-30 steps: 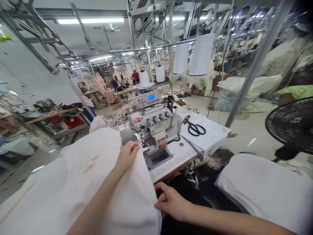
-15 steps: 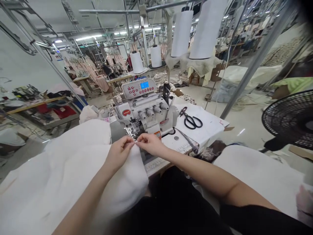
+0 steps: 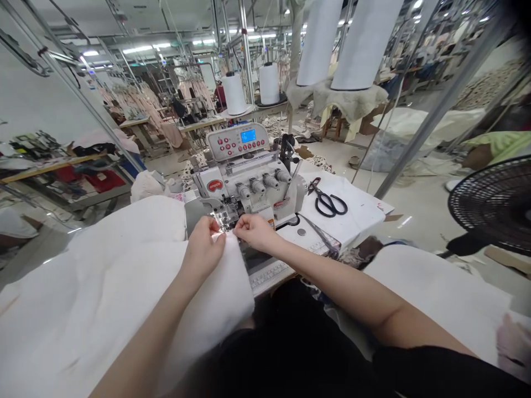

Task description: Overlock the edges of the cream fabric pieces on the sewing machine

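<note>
While both hands' fingers pinch one white fabric, left hand, right hand, four thread cones stand.

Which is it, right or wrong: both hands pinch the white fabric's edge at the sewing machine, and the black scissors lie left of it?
Wrong: in the head view the black scissors lie right of the sewing machine, not left. The left hand and right hand do pinch the edge of the white fabric.

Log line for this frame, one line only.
left hand: pinching white fabric | right hand: pinching same edge | location: overlock machine | scissors: untouched
</note>
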The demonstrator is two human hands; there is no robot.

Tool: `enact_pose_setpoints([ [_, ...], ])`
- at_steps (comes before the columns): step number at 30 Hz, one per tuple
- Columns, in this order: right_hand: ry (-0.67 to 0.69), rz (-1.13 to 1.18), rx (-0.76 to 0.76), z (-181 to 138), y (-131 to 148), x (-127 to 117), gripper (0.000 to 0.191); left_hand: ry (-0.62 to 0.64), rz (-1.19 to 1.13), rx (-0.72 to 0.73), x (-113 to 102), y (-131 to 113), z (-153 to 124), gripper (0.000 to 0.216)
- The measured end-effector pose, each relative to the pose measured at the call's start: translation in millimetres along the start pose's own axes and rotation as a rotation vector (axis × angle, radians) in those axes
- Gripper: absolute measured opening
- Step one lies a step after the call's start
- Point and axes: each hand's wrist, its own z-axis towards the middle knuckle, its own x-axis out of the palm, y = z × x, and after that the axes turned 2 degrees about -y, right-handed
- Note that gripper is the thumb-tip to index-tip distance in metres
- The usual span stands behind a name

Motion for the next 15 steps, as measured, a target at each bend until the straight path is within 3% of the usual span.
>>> enact_pose_setpoints([
  [12, -0.164, -0.405, -0.108, -6.2, 4.9, 9.2, 0.011, -0.028, 0.128, -0.095, 1.5, -1.4, 17.4, 0.012],
  [15, -0.209, -0.373, -0.16, -15.5, -4.0, 12.8, 0.016, -0.02, 0.138, -0.087, -0.1, -2.2, 18.7, 0.01],
])
